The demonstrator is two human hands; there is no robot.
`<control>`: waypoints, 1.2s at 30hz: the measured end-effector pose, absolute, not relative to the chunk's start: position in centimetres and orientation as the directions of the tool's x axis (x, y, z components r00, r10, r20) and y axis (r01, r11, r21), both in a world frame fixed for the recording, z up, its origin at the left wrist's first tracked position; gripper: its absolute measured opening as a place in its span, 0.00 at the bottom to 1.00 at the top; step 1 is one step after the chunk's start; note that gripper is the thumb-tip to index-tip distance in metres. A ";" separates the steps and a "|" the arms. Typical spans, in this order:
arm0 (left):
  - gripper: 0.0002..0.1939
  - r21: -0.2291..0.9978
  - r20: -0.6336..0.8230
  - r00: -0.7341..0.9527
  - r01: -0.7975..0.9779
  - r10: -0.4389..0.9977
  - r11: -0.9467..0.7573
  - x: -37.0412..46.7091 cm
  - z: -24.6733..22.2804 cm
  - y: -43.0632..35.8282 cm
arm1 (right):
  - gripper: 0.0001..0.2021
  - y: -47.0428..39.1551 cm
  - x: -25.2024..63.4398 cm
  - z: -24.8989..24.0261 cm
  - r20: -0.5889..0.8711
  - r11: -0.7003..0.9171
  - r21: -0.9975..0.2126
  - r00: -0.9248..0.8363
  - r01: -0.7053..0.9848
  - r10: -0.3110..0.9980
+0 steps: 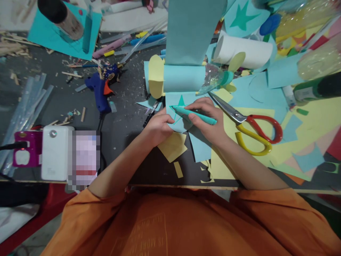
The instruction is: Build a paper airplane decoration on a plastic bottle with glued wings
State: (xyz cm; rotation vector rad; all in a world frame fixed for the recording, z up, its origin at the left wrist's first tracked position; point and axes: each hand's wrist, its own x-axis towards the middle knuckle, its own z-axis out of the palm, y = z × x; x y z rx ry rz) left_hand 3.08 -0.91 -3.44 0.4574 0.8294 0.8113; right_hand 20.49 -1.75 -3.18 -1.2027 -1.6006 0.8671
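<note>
My right hand (207,119) is closed round a teal marker (201,117), whose tip touches a rounded light blue paper flap (183,124). A partly coloured green star (181,101) shows on that flap. On the flap's left edge rests my left hand (160,126), its thumb on top and the other fingers partly hidden. The flap adjoins a bottle wrapped in light blue paper (183,79), with yellow paper ovals (156,76) at one end and a clear neck with a green cap (226,77) at the other. A long blue panel (188,32) extends from its far side.
Red and yellow handled scissors (239,119) lie right of my right hand, among paper pieces. A blue glue gun (99,90) is to the left, with a white power bank (54,153) nearer. A white roll (243,51) and bottles stand or lie farther right.
</note>
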 end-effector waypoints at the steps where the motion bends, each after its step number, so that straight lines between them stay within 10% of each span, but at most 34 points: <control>1: 0.21 0.644 -0.466 0.414 -0.447 0.782 0.621 3.1 -3.5 -0.9 | 0.05 -1.8 20.5 -3.1 0.245 0.264 -0.912 -0.099 0.315 0.964; 36: 0.20 0.668 -0.475 0.377 -0.434 0.795 0.604 3.2 -3.2 -0.9 | 0.05 -1.8 20.4 -3.1 0.256 0.264 -0.919 -0.068 0.293 0.964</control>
